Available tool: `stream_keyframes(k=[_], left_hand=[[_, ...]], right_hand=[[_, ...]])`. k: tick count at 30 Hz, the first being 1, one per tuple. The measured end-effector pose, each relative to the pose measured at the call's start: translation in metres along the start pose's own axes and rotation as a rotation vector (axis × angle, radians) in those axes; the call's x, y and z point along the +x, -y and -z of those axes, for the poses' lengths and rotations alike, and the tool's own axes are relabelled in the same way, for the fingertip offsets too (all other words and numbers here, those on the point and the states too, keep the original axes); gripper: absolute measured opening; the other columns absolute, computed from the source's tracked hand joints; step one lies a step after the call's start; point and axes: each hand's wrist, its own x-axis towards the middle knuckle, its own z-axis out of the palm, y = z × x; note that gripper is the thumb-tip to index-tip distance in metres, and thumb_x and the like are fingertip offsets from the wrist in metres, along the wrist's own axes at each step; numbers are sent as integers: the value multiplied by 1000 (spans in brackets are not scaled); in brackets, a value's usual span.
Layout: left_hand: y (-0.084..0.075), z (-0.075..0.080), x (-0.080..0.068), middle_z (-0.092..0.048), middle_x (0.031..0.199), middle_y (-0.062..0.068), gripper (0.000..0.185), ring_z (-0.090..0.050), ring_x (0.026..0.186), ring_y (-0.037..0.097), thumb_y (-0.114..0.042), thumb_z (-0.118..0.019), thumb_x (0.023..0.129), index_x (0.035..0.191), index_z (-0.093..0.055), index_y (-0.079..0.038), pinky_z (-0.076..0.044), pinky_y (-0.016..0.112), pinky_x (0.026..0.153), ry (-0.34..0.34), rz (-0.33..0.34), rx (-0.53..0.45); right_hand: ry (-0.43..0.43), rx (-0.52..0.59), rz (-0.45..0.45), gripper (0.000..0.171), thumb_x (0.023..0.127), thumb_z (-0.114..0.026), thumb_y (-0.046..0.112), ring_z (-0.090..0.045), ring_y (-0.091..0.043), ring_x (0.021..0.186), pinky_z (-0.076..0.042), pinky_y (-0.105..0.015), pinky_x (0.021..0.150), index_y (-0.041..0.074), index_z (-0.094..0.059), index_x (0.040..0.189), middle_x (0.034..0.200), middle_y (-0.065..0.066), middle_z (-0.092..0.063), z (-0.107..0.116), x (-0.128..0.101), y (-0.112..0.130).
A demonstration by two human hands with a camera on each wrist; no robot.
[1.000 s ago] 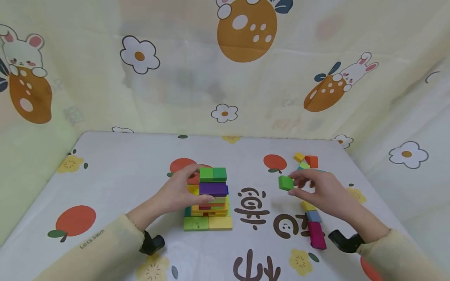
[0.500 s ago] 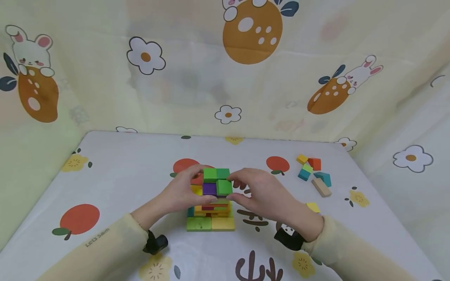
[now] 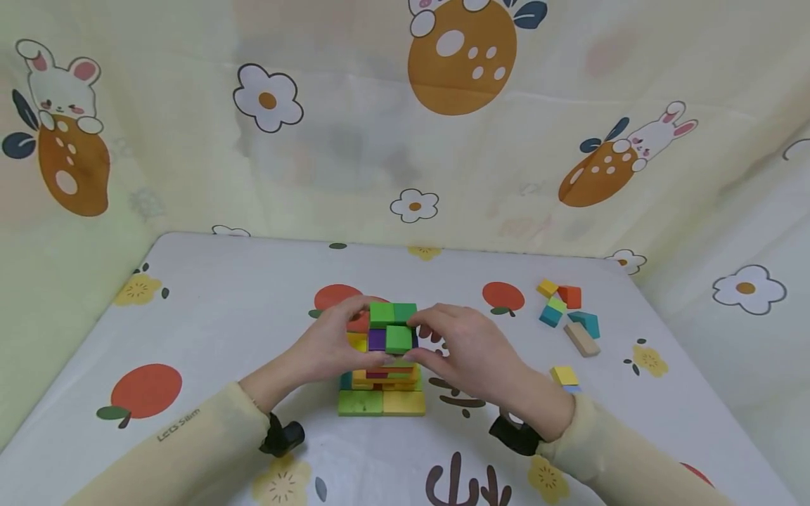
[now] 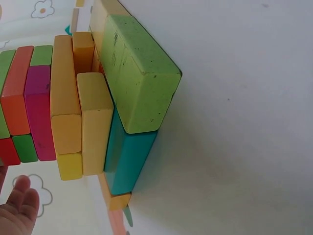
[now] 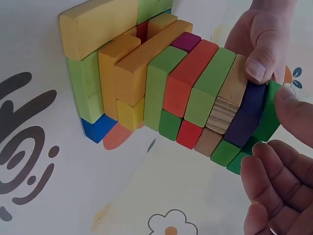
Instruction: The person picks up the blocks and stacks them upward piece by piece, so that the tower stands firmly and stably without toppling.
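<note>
A tower of coloured wooden blocks (image 3: pixel 382 403) stands on the table, with green blocks (image 3: pixel 382 315) on top and a purple block (image 3: pixel 376 341) below them. My left hand (image 3: pixel 325 339) holds the tower's upper part, its thumb in front against the purple block. With my right hand (image 3: pixel 471 348) I pinch a green block (image 3: pixel 399 339) at the front of the upper tower, before the purple block. In the right wrist view that green block (image 5: pixel 270 115) sits against the purple one, under my right thumb (image 5: pixel 296 115). Left-hand fingers behind the tower are mostly hidden.
Loose blocks lie at the right: a yellow one (image 3: pixel 548 287), an orange-red one (image 3: pixel 570 296), a teal one (image 3: pixel 551 316), a teal triangle (image 3: pixel 585 324) and a plain wooden one (image 3: pixel 582 339). Nearer, my right forearm partly hides a yellow block (image 3: pixel 564 375) and a blue one (image 3: pixel 571 388).
My right hand has carried the green block leftward from the loose blocks to the tower, then shifted it slightly across the purple block. My left hand has stayed on the tower.
</note>
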Motion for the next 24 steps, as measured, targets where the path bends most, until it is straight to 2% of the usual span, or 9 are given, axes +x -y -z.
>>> stream_keyframes(k=[6, 14, 20, 24], left_hand=[[0, 0, 0, -64, 128, 4, 68, -55, 130, 33, -26, -87, 81, 140, -55, -12, -46, 59, 111, -5, -11, 5], [1, -1, 0, -63, 131, 5, 69, -54, 131, 33, -27, -87, 81, 140, -55, -12, -47, 59, 111, -2, -7, 1], [1, -1, 0, -63, 132, 5, 69, -55, 131, 34, -28, -87, 81, 140, -55, -12, -48, 58, 110, -4, -6, 3], [1, -1, 0, -63, 132, 5, 68, -56, 130, 33, -27, -87, 81, 140, -55, -11, -48, 57, 110, -7, -17, 8]], right_hand=[[-19, -14, -36, 32, 83, -86, 27, -64, -11, 79, -56, -23, 70, 9, -73, 107, 92, -1, -73, -2, -1, 1], [-58, 13, -34, 33, 83, -86, 26, -62, -11, 80, -55, -23, 70, 9, -73, 108, 93, 0, -72, -9, -1, 2], [-72, 34, -73, 31, 83, -86, 26, -60, -9, 75, -53, -21, 67, 9, -74, 106, 87, 1, -70, -11, -6, 4], [-74, 33, -59, 27, 82, -86, 25, -58, -10, 72, -49, -20, 64, 9, -75, 100, 83, 0, -69, -14, -6, 4]])
